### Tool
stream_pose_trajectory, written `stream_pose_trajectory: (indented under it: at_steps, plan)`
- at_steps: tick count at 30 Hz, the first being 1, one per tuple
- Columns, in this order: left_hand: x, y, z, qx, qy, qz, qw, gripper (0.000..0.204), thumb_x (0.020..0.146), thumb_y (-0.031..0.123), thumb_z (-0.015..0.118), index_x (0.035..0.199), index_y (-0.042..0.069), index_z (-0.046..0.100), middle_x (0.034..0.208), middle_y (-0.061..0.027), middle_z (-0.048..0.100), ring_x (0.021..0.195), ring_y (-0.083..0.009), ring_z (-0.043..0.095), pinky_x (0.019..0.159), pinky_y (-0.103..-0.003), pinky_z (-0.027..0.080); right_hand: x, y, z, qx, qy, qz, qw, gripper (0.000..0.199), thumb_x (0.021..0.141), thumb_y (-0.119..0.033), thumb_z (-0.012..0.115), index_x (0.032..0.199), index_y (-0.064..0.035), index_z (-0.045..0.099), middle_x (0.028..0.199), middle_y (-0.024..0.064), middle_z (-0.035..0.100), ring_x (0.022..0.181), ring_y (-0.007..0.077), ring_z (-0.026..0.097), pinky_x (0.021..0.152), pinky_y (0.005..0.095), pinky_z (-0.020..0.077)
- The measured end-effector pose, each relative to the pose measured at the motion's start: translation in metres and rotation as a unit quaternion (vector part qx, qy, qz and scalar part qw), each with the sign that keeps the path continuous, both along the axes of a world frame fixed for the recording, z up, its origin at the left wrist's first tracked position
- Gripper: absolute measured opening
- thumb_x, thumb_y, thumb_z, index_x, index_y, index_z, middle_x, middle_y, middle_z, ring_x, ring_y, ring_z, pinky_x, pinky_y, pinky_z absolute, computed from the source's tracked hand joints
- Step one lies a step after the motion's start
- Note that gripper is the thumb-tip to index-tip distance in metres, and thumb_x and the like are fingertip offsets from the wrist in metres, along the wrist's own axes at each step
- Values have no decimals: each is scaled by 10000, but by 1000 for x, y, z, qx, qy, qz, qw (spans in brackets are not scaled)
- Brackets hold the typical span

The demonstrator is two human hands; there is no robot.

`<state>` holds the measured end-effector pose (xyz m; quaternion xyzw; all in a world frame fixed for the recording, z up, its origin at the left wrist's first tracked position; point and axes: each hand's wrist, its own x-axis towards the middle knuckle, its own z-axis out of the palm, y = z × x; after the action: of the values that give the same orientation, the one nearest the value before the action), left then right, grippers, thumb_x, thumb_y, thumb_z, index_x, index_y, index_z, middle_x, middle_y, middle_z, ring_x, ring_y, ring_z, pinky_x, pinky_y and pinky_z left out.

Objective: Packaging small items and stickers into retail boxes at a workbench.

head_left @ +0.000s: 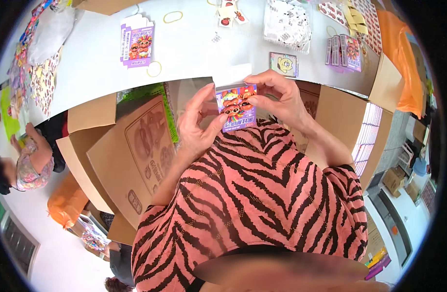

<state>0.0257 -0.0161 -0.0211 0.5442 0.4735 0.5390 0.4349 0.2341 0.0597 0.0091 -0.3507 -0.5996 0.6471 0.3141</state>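
Between my two hands, just off the table's near edge, I hold a small purple printed box with red cartoon figures; its white top flap stands raised. My left hand grips the box's left side, thumb on the front. My right hand pinches its upper right edge between thumb and fingers. Past the box on the white table lie a flattened purple box with flaps out, a holographic card and a stack of purple boxes.
Clear bags of black-and-white pieces lie at the back. Sticker sheets, small cards and rubber bands are scattered there. Large cardboard cartons stand below the edge. Another person works at the far left.
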Motion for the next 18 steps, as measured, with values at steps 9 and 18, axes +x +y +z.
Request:
stream_pose_trajectory:
  at_steps: [9, 18]
  plan:
    - [-2, -11, -14, 46, 73, 26, 996, 509, 721, 16, 743, 1187, -39, 544, 1112, -184, 608, 886, -212, 651, 721, -293, 535, 1, -6, -8, -1, -32, 16, 999, 311, 817, -30, 671, 1118, -17, 596, 1062, 64, 596, 993, 139, 579, 853, 292, 500]
    - [-5, -16, -19, 56, 98, 23, 993, 522, 691, 38, 772, 1158, -36, 550, 1065, -178, 628, 899, -236, 643, 752, -305, 522, 4, -7, -7, 16, -46, 52, 997, 304, 799, -30, 688, 1090, -2, 605, 1058, 84, 617, 977, 147, 593, 844, 291, 500]
